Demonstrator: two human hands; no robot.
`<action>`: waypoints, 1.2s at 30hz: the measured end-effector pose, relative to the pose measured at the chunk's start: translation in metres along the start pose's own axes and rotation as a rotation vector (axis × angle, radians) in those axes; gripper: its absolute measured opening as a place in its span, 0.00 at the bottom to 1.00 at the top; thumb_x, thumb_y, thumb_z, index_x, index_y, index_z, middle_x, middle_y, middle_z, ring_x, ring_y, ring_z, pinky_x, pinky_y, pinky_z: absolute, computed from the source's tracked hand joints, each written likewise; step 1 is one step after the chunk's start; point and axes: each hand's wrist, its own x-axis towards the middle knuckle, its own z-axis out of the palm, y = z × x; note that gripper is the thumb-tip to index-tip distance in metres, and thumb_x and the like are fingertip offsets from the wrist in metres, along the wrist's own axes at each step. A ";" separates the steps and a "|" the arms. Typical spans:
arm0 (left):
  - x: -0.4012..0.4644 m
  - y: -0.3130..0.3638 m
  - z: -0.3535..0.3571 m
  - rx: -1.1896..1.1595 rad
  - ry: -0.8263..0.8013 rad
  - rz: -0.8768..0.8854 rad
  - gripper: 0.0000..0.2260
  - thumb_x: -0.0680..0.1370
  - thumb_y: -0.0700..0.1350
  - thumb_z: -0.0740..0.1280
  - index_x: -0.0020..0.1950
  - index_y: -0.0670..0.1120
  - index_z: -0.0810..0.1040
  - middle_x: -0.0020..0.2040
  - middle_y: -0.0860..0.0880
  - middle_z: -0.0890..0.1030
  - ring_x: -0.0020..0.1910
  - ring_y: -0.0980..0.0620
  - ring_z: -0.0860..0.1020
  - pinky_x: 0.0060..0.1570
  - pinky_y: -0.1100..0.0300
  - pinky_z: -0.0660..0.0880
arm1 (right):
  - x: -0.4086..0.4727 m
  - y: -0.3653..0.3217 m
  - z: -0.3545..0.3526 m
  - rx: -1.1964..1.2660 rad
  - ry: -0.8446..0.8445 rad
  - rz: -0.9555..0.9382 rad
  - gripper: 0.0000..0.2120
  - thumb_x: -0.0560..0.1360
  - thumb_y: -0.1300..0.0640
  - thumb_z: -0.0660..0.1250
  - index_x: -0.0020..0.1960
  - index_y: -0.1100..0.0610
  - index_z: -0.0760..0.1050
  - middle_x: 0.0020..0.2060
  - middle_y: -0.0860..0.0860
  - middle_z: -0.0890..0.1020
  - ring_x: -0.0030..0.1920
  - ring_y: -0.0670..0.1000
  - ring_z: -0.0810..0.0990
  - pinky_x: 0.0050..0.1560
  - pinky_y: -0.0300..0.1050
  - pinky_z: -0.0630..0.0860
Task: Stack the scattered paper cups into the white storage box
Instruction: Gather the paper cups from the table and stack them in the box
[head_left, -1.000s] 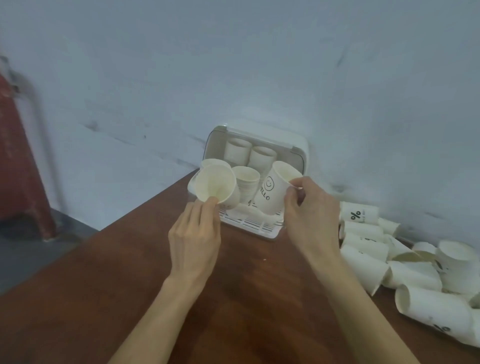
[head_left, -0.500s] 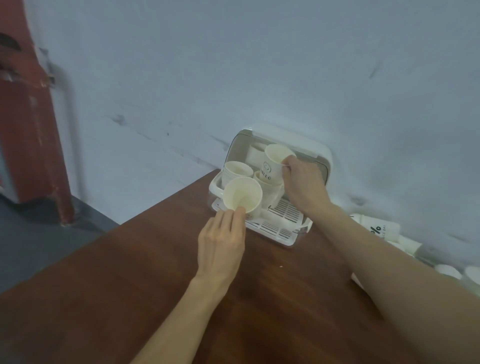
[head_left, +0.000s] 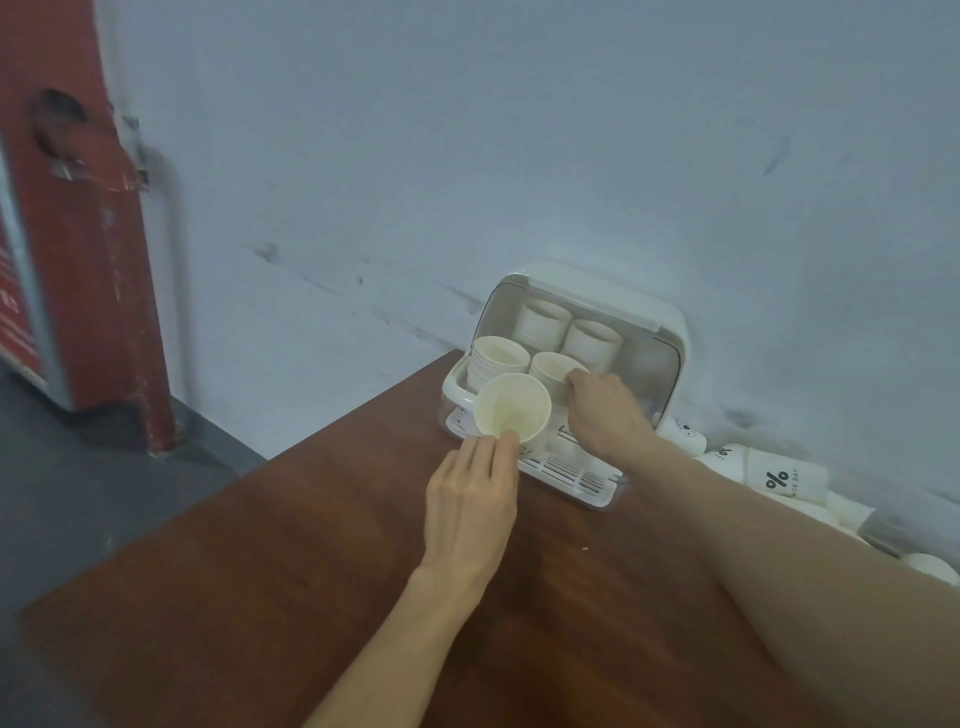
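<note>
The white storage box (head_left: 649, 332) stands open at the table's far edge against the wall, with several stacks of paper cups inside. My left hand (head_left: 470, 506) holds a paper cup (head_left: 511, 413) by its side, mouth facing me, just in front of the box. My right hand (head_left: 605, 413) reaches into the box and grips the rim of a cup on the front right stack (head_left: 550, 366). Another stack (head_left: 496, 356) stands at the front left, and two more stacks (head_left: 569, 327) stand at the back.
Scattered paper cups (head_left: 779, 478), some printed with a percent sign, lie on their sides along the wall to the right of the box. The brown wooden table (head_left: 311, 571) ends at the left. A red pillar (head_left: 78, 208) stands on the floor at far left.
My right hand has lowered its printed cup from above the box down onto the front right stack. The left hand keeps its cup in front of the box. The view turned left.
</note>
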 end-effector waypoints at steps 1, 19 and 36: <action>0.000 -0.001 0.000 0.005 0.002 -0.009 0.05 0.76 0.34 0.68 0.50 0.41 0.79 0.36 0.48 0.75 0.34 0.50 0.73 0.33 0.58 0.74 | -0.002 -0.001 0.000 -0.003 -0.010 -0.008 0.07 0.76 0.64 0.54 0.47 0.61 0.70 0.43 0.61 0.79 0.40 0.62 0.76 0.35 0.50 0.69; 0.117 -0.018 -0.010 0.053 -0.050 -0.020 0.10 0.69 0.31 0.72 0.48 0.39 0.78 0.37 0.45 0.77 0.36 0.44 0.76 0.25 0.59 0.62 | -0.062 0.004 -0.003 0.290 0.048 0.066 0.26 0.72 0.68 0.55 0.70 0.57 0.59 0.51 0.59 0.78 0.49 0.60 0.75 0.41 0.48 0.63; 0.134 -0.036 0.030 0.309 -0.563 0.108 0.15 0.76 0.31 0.57 0.60 0.43 0.70 0.55 0.45 0.76 0.53 0.44 0.74 0.38 0.55 0.64 | -0.085 0.012 -0.021 0.143 0.037 0.055 0.22 0.74 0.66 0.56 0.67 0.57 0.66 0.62 0.54 0.73 0.62 0.55 0.71 0.56 0.43 0.65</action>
